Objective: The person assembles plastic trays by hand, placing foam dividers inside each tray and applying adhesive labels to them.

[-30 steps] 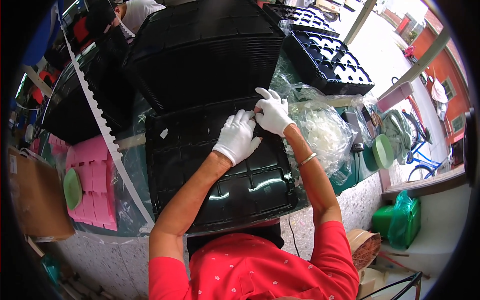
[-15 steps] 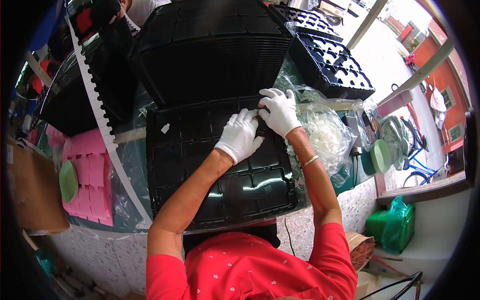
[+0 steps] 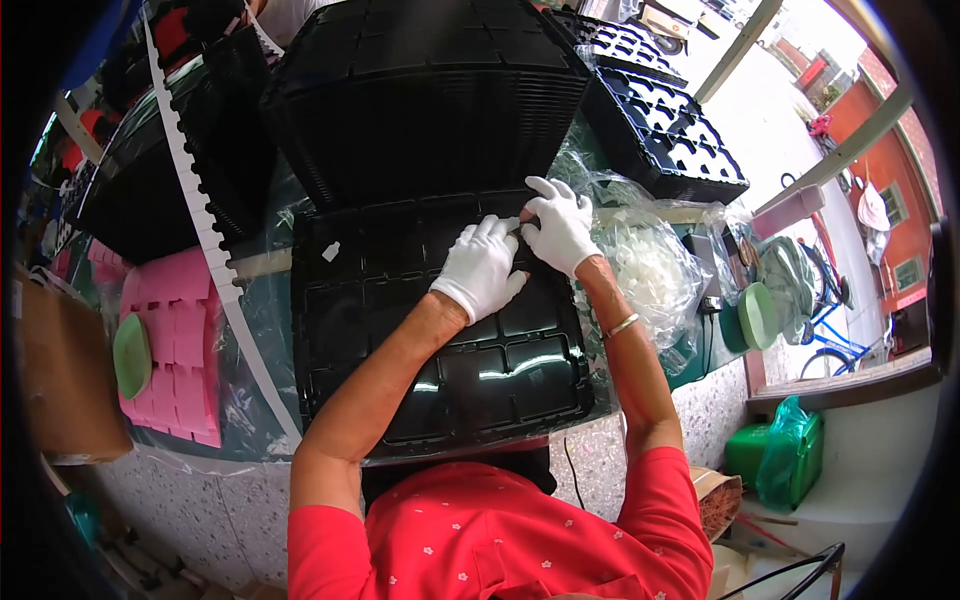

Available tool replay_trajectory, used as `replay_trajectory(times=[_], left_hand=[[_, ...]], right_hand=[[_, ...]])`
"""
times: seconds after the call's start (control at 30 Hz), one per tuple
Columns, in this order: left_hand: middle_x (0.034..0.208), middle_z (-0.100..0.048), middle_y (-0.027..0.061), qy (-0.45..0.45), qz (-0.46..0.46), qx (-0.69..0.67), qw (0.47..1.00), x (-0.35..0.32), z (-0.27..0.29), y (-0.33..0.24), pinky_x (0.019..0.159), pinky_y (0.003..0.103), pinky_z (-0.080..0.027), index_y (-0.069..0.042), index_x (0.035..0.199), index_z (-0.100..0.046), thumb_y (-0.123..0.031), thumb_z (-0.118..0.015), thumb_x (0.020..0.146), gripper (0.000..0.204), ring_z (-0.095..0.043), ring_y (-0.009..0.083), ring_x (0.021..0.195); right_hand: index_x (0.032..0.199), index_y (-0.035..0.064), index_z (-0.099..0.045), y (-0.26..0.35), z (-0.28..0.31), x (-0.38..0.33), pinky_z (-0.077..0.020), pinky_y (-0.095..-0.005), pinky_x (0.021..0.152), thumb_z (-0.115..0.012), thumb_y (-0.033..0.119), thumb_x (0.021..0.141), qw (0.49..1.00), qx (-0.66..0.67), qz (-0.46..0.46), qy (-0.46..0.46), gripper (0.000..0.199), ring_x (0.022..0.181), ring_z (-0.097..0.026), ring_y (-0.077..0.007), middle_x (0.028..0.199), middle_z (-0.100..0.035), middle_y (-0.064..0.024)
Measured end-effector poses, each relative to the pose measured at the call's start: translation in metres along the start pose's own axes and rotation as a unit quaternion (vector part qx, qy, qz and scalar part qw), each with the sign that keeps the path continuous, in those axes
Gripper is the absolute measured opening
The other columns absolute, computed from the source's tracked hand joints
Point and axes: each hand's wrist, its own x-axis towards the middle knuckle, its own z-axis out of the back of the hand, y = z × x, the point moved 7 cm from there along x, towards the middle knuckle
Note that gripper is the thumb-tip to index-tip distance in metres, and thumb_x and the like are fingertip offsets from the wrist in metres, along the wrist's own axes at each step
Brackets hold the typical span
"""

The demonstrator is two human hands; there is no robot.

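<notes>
Two white-gloved hands at work on a black compartment tray [image 3: 440, 350] lying flat on a plastic-covered bench, seen from above. Left hand [image 3: 482, 268] spread palm-down on the tray's upper right cells, fingers loosely extended toward the far edge, holding nothing that can be made out. Right hand [image 3: 560, 225] just beside it, fingers splayed and curled over the tray's top right corner, fingertips of both hands nearly touching; whether anything small is pinched between them cannot be told. Thin silver bracelet [image 3: 622, 325] on the right wrist. Directly behind the tray, a tall stack of black trays [image 3: 430, 90], tilted toward the camera and overlapping the flat tray's far edge. Further right, a second black tray with open cells [image 3: 665, 130], angled away. Just right of the hands, a clear plastic bag of small white pieces [image 3: 650, 270], touching the tray's right side. On the left, a pink foam sheet [image 3: 175, 340] with a green disc [image 3: 131, 355] resting on it, and a white notched strip [image 3: 215, 250] running diagonally across the bench. Cardboard box [image 3: 60, 380] at far left. Green bag [image 3: 790, 460] on the floor lower right.
</notes>
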Motion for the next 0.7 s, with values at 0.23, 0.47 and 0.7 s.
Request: replay_trajectory(times=[0.23,0.47,0.7], left_hand=[[0.128,-0.055,0.0135,0.013,0.012,0.013,1.0,-0.001,-0.003,0.0,0.098,0.044,-0.046,-0.002,0.117,-0.06,-0.029,-0.075,0.078,0.049,-0.055,0.0332,0.115],[0.121,-0.06,0.0124,0.027,0.056,-0.027,0.998,0.005,0.002,0.012,0.096,0.042,-0.048,-0.003,0.12,-0.06,-0.027,-0.072,0.081,0.048,-0.058,0.0311,0.114],[0.115,-0.062,0.0106,0.05,0.075,0.051,0.995,0.03,0.003,0.018,0.089,0.042,-0.052,-0.004,0.119,-0.063,-0.023,-0.067,0.085,0.039,-0.061,0.0303,0.106]], right_hand=[[0.086,0.0116,-0.076,-0.011,-0.016,0.002,-0.0351,-0.0487,0.112,-0.071,0.015,0.074,0.992,0.117,-0.055,0.0,0.013,0.141,-0.037,-0.0361,0.153,-0.043,-0.0095],[0.087,0.0104,-0.076,-0.007,-0.011,-0.003,-0.037,-0.0461,0.112,-0.069,0.01,0.075,0.993,0.116,-0.006,-0.028,0.014,0.137,-0.042,-0.0378,0.148,-0.049,-0.0133],[0.085,0.0105,-0.076,-0.026,-0.009,-0.016,-0.0431,-0.0465,0.105,-0.066,0.011,0.074,0.974,0.166,0.021,-0.155,0.015,0.126,-0.053,-0.0357,0.135,-0.06,-0.0149]])
